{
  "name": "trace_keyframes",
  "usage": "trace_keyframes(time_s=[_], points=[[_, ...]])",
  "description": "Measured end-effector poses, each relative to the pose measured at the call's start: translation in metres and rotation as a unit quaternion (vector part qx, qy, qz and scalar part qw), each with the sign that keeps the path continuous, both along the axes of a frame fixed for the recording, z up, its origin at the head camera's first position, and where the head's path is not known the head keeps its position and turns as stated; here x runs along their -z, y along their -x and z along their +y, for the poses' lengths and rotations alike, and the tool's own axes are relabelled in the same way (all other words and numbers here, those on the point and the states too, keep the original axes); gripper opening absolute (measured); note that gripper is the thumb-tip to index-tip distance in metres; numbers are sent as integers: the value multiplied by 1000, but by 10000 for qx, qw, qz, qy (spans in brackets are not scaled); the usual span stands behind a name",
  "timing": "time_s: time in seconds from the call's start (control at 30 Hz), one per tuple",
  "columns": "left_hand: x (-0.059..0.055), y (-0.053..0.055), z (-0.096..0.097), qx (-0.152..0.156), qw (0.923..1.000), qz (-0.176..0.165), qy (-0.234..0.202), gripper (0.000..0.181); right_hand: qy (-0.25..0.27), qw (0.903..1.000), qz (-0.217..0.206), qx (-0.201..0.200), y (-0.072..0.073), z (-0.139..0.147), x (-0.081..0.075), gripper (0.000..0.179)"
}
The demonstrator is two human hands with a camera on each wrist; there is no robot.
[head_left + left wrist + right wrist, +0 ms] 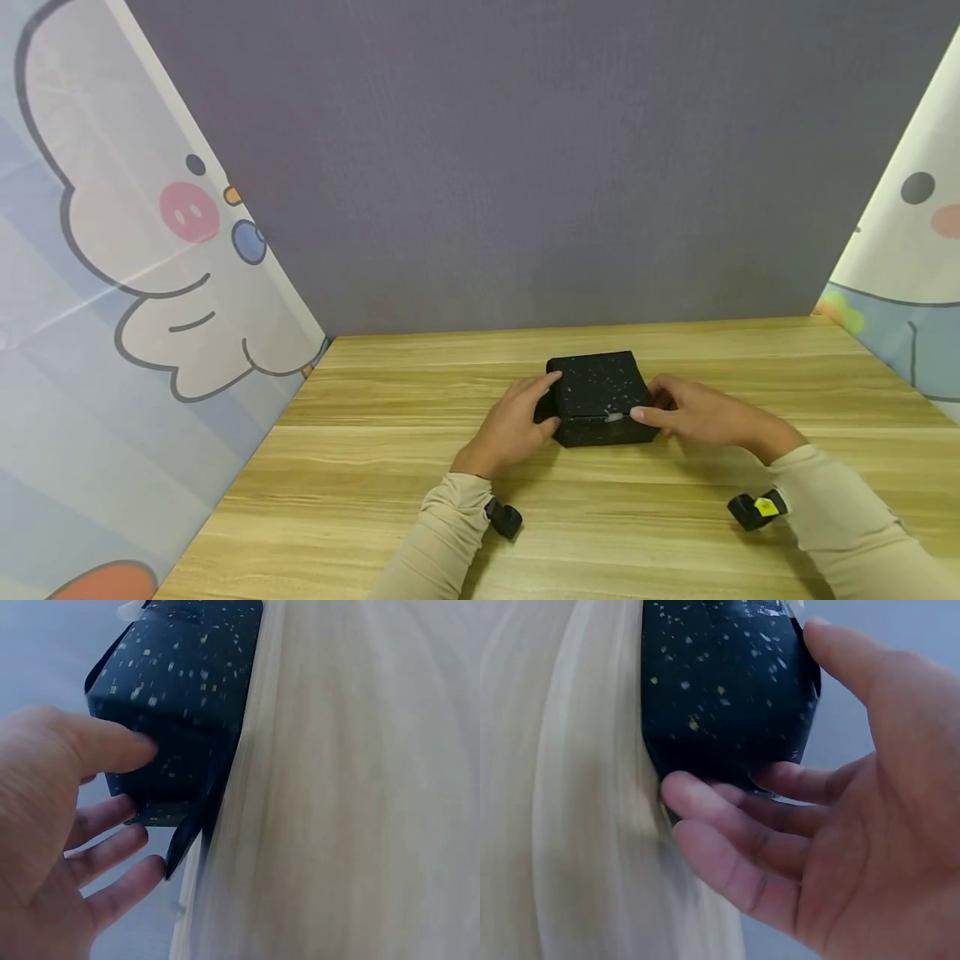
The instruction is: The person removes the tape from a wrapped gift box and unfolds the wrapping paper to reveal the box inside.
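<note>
A black cardboard box (603,385) with pale speckles sits on the wooden table, its lid down. At its left end a side flap (196,806) stands out from the wall. My left hand (512,423) is beside that end, fingers loosely spread; in the left wrist view the thumb is near the end face and a fingertip meets the flap. With my right hand (701,410) I hold the box's right end, thumb on the front top corner, bent fingers against the side. The right wrist view shows the speckled box face (720,682); the palm partly hides the end.
The wood-grain table (360,467) stretches around the box. Behind it rises a grey panel (480,167). Cartoon-printed sheets (120,275) hang at the left and right. A bit of shiny tape (613,417) shows on the box's front edge.
</note>
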State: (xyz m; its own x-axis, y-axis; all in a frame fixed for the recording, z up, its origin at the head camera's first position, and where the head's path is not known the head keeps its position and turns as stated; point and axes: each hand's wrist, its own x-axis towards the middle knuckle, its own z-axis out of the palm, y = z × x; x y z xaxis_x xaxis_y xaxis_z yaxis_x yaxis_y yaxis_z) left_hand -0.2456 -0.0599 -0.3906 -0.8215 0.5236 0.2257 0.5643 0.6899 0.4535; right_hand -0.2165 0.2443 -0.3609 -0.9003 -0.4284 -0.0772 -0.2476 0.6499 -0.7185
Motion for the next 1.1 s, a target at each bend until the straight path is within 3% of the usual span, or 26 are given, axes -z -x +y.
trace_keyframes(time_s=[0.27, 0.7, 0.93, 1.1], points=[[-4, -1, 4, -111, 9990, 406, 180, 73, 639, 9976, -214, 183, 6, 14, 8, 71], [-2, -4, 3, -693, 9931, 939, 124, 28, 1113, 9887, -377, 927, 12, 9, 11, 70], [0, -2, 2, -965, 9907, 951, 80, 8, 1290, 9815, -137, 1404, 11, -1, 15, 70], [3, 1, 1, -1181, 9907, 653, -171, 19, 1172, 9778, 288, 1712, 8, -10, 13, 58]])
